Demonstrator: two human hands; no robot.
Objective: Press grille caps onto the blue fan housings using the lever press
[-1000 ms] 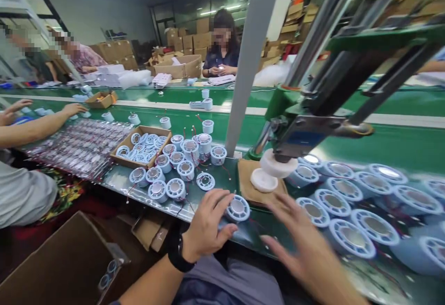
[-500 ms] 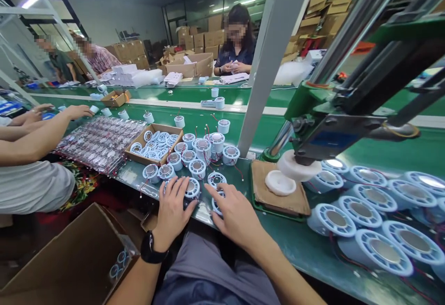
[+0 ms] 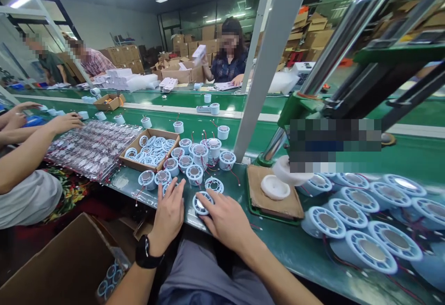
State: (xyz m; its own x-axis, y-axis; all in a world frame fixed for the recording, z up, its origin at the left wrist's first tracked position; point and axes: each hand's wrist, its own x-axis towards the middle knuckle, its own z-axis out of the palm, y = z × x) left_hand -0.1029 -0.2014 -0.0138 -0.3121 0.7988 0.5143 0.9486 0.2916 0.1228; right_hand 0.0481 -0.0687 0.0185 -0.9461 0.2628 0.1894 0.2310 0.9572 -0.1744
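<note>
My left hand (image 3: 170, 214) is over the front edge of the green bench, fingers stretched out. Just behind its fingertips, partly covered, is a light blue cylindrical housing (image 3: 169, 186). My right hand (image 3: 227, 219) has its thumb and fingers closed at the rim of a light blue slotted ring (image 3: 202, 204) lying on the bench. A second slotted ring (image 3: 214, 185) lies flat just beyond it. Several blue housings (image 3: 194, 174) with grey metal disc tops and red wires stand behind both hands.
A carton of blue rings (image 3: 151, 149) sits beyond the housings, beside wrapped parts (image 3: 93, 149). To my right are a press (image 3: 333, 110) with a white round seat (image 3: 275, 187) and more housings (image 3: 373, 251). A co-worker's arm (image 3: 31, 147) reaches in from the left.
The housing by my left hand has shifted left, and the hand's fingers now cover more of it. My right hand has drawn the slotted ring leftward. The person opposite has raised a white box.
</note>
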